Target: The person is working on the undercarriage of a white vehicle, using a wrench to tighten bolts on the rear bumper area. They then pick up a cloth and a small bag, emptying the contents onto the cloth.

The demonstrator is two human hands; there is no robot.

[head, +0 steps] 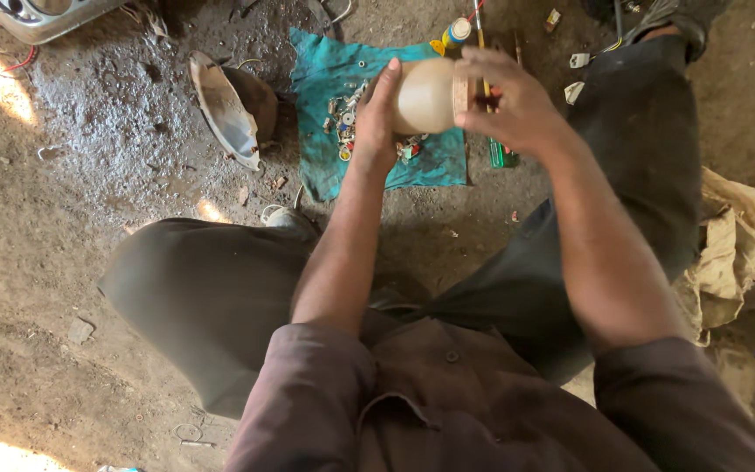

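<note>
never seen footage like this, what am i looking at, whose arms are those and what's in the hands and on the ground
There is one picture, taken by a camera worn on a person's head, looking down at their own arms and lap as they sit on a dirt floor. The left hand and right hand hold a rounded tan object between them. Below it lies a teal cloth strewn with small parts. Left of the cloth sits a metal bowl; near its top edge stands a small bottle.

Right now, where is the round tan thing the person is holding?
In the head view, the rounded tan object sits top centre, between the left hand and right hand, above the teal cloth.
</note>
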